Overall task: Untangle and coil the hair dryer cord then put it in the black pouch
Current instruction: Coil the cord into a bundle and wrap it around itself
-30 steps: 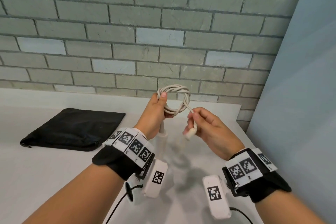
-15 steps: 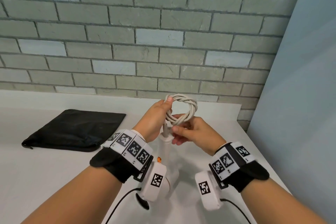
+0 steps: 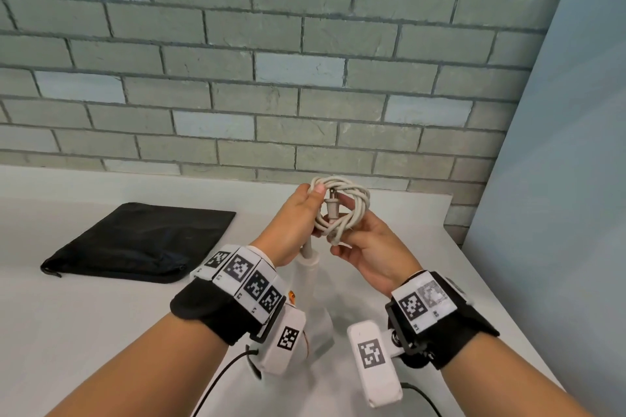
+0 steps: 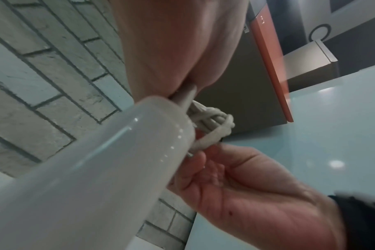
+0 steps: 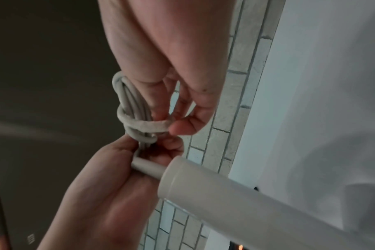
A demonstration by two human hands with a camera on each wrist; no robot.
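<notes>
since a second ago the right hand (image 3: 369, 247) has let the plug (image 3: 331, 205) go from its low pinch and come in under the coil, and the plug now stands up through the middle of the loops, prongs upward. both hands have closed in on the bundle, which sits a little lower against the brick wall (image 3: 237, 78).

the cord (image 3: 352, 206) is off-white and wound into a small round coil of several loops, with one turn wrapped crosswise around the bundle; the right wrist view shows that wrap cinching the strands. the left hand (image 3: 298, 220) grips the left side of the coil, thumb pressed on top of the loops. the right hand cups the lower right part, its fingers curled round the strands, and its thumb and fingertips (image 5: 182, 128) pinch the crossing turn.

below the coil the cord runs through a stiff grey sleeve into the handle of the hair dryer (image 3: 310, 267), a glossy white tube that hangs down between the two wrists toward the white table (image 3: 84, 332). the dryer's lower body is mostly hidden behind the left wrist band, so whether it touches the table cannot be told.

the black pouch (image 3: 135, 240) lies flat on the table well to the left of the hands, its zipped edge toward the person, apart from the cord and dryer.
</notes>
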